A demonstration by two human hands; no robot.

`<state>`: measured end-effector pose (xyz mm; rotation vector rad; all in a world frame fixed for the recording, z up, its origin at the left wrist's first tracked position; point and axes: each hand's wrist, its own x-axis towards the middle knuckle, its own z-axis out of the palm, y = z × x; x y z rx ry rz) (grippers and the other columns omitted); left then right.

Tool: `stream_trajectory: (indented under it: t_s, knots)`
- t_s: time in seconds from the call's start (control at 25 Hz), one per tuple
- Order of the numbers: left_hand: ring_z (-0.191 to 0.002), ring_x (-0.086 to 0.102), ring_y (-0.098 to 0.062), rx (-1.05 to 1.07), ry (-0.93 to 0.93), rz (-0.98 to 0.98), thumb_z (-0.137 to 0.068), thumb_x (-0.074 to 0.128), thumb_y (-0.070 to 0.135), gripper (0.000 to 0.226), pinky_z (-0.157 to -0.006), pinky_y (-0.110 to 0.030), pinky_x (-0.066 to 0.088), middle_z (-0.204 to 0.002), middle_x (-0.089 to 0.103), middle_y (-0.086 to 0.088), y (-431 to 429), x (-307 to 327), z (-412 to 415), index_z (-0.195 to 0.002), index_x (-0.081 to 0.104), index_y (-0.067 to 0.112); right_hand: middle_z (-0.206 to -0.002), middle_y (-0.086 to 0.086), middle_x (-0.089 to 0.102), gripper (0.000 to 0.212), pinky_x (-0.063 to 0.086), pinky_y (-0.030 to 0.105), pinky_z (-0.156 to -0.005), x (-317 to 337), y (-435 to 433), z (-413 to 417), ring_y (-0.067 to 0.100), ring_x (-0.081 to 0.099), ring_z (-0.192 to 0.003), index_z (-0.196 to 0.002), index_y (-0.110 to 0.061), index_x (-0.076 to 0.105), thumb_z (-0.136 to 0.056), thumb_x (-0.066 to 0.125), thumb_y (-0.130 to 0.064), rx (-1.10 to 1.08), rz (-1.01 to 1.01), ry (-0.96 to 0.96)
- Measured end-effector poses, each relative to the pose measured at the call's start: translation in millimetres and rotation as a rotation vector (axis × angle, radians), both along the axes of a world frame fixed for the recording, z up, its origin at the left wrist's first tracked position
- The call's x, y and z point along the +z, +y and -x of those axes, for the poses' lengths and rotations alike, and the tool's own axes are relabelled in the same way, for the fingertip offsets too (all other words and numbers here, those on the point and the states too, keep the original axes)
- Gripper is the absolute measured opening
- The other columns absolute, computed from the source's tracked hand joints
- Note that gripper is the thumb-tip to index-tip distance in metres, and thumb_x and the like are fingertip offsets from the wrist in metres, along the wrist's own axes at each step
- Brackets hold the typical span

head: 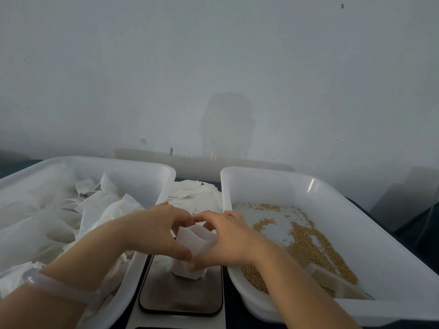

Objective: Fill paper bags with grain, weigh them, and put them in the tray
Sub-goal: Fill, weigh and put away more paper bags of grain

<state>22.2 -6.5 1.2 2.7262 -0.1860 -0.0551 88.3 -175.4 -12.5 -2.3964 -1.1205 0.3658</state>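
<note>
A small white paper bag (194,241) stands upright on the dark plate of the scale (180,298), between two white trays. My left hand (154,231) grips the bag's top from the left, and my right hand (228,238) grips it from the right, fingers curled over its upper edge. The left tray (152,168) holds several white paper bags (59,224). The right tray (308,179) holds loose brown grain (308,248) and a clear scoop (332,279) lying in it. The bag's contents are hidden.
A stack of flat empty paper bags (192,193) lies behind the scale, between the trays. A bare wall stands close behind. The dark tabletop (418,224) shows at the right. A pale band circles my left wrist (59,288).
</note>
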Motion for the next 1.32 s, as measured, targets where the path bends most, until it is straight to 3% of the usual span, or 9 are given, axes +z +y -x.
stream_trajectory:
  t_s: [0.12,0.24,0.36,0.56,0.76,0.96,1.08,1.32]
  knots:
    - [-0.105,0.042,-0.001,-0.008,-0.003,0.008,-0.072,0.074,0.040,0.023,-0.088,-0.017,0.037,-0.085,0.057,0.023,-0.1,0.8,0.6,-0.088,0.058,0.036,-0.123,-0.012,0.052,0.084,0.019,0.029,-0.091,-0.2,0.1,0.2,0.005,0.020,-0.120,-0.135,-0.041,0.035,-0.063,0.078,-0.051,-0.002,0.004,0.004]
    - [-0.108,0.042,-0.002,-0.003,0.000,0.013,-0.072,0.074,0.041,0.026,-0.090,-0.017,0.036,-0.088,0.059,0.024,0.1,0.6,0.2,-0.094,0.060,0.035,-0.123,-0.012,0.052,0.083,0.019,0.029,-0.092,0.3,0.1,-0.3,0.006,0.021,-0.120,-0.135,-0.040,0.036,-0.064,0.078,-0.050,0.005,0.009,0.008]
    - [-0.112,0.040,-0.001,-0.001,-0.006,0.000,-0.072,0.074,0.041,0.034,-0.084,-0.005,0.028,-0.095,0.060,0.024,0.9,-1.2,-1.1,-0.103,0.061,0.034,-0.123,-0.012,0.052,0.084,0.020,0.031,-0.093,-0.1,0.3,0.2,0.009,0.021,-0.126,-0.135,-0.040,0.035,-0.064,0.078,-0.050,0.001,0.014,0.015]
    - [-0.110,0.044,0.001,0.003,0.018,-0.003,-0.072,0.074,0.041,0.026,-0.099,-0.021,0.033,-0.089,0.060,0.025,1.7,-1.8,-1.4,-0.093,0.059,0.037,-0.122,-0.012,0.052,0.083,0.020,0.029,-0.093,0.5,0.5,-1.0,0.008,0.022,-0.123,-0.135,-0.040,0.036,-0.064,0.077,-0.050,0.003,0.008,0.020]
    - [-0.102,0.052,0.003,0.012,0.026,0.016,-0.073,0.074,0.032,0.030,-0.101,-0.025,0.036,-0.094,0.063,0.020,-0.5,1.4,0.6,-0.100,0.062,0.029,-0.112,-0.015,0.049,0.081,0.026,0.030,-0.090,0.9,0.4,0.6,0.011,0.024,-0.126,-0.136,-0.041,0.036,-0.066,0.076,-0.052,-0.003,0.013,0.045]
    - [-0.100,0.054,-0.004,0.029,0.042,0.042,-0.072,0.075,0.027,0.026,-0.079,-0.009,0.039,-0.087,0.060,0.019,-2.7,2.8,1.8,-0.091,0.059,0.034,-0.093,-0.028,0.039,0.081,0.033,0.031,-0.088,2.4,0.0,-0.9,0.012,0.031,-0.120,-0.133,-0.042,0.039,-0.062,0.076,-0.056,-0.003,0.024,0.021]
    - [-0.095,0.059,-0.011,0.027,0.064,0.061,-0.072,0.075,0.026,0.026,-0.088,-0.024,0.044,-0.090,0.063,0.010,-3.5,4.0,3.5,-0.083,0.054,0.036,-0.094,-0.028,0.040,0.082,0.035,0.034,-0.095,2.4,1.2,-2.2,0.014,0.034,-0.122,-0.132,-0.043,0.039,-0.060,0.075,-0.059,0.003,0.034,0.009]
    - [-0.091,0.061,-0.020,0.043,0.086,0.077,-0.072,0.077,0.025,0.026,-0.084,-0.038,0.049,-0.096,0.065,-0.003,-4.3,3.8,2.8,-0.092,0.060,0.026,-0.115,-0.014,0.051,0.083,0.038,0.040,-0.100,3.3,2.0,-1.0,0.016,0.039,-0.123,-0.130,-0.044,0.042,-0.056,0.076,-0.060,-0.019,0.025,0.016]
